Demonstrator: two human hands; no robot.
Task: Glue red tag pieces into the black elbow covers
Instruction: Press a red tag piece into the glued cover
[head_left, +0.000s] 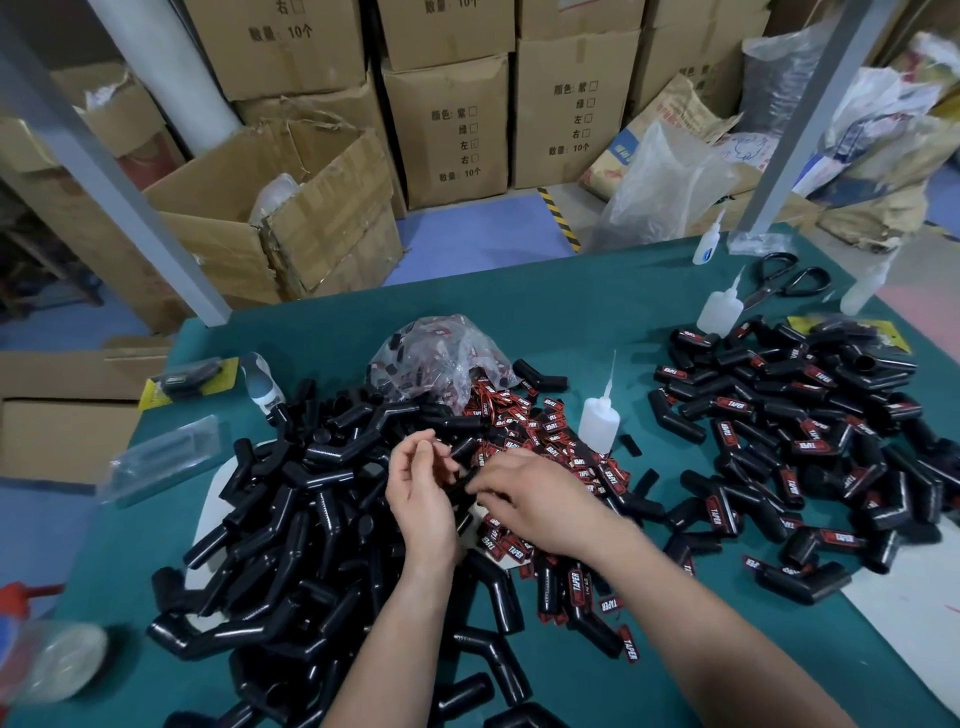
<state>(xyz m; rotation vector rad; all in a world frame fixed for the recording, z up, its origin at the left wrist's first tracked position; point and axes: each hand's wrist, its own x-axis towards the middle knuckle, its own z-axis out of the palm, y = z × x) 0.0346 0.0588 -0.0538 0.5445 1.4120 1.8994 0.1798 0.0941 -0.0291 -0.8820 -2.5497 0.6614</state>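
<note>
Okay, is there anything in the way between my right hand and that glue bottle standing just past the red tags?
Nothing visible blocks it. The right hand sits over the loose red tag pieces, which lie flat, and the translucent white glue bottle stands upright just beyond them.

Your left hand (423, 499) and right hand (540, 501) are bare: no gloves, rings, watch or wristbands showing. Both forearms are uncovered up to the frame edge, no sleeves in view. Fingernails short, unpainted where visible.

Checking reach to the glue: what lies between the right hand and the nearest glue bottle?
In the head view, loose red tags cover the stretch from the right hand to the glue bottle.
</note>
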